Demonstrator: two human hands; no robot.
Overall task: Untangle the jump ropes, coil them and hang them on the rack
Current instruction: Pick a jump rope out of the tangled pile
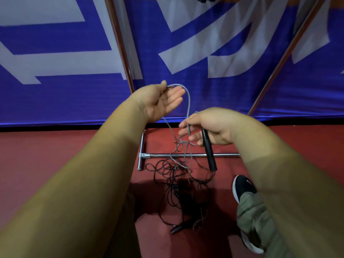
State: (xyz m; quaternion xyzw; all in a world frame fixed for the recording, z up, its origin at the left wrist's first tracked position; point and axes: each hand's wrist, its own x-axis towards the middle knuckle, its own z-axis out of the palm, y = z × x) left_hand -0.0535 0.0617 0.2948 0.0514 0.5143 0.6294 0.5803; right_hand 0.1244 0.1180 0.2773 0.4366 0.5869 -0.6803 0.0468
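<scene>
A blue banner (74, 94) with large white shapes hangs behind everything, and below it lies red floor (55, 155). The rack (186, 155) stands in front of the banner: its left upright pole rises at a slant past the left hand, its chrome base bar lies flat on the floor with a short crosspiece at its left end, and a 2nd upright slants up at the far right. The left hand (162, 101) is raised palm-up, thumb and forefinger pinching the grey jump rope (189, 101) at the top of its loop while the other fingers lie nearly straight and relaxed. From that pinch the grey jump rope arches over to the right and drops down into the right hand (210, 127), with another strand falling below the left wrist; both strands knot loosely together just above the base bar. Beneath them the black ropes (167, 172) lie in a tangled heap on the floor, across and in front of the base bar, between the person's 2 forearms. The right hand grips a black handle (209, 153) that hangs down-right below its curled fingers, the grey strand running between those fingers. Further right are a black shoe (242, 187) and an olive trouser leg (255, 216).
</scene>
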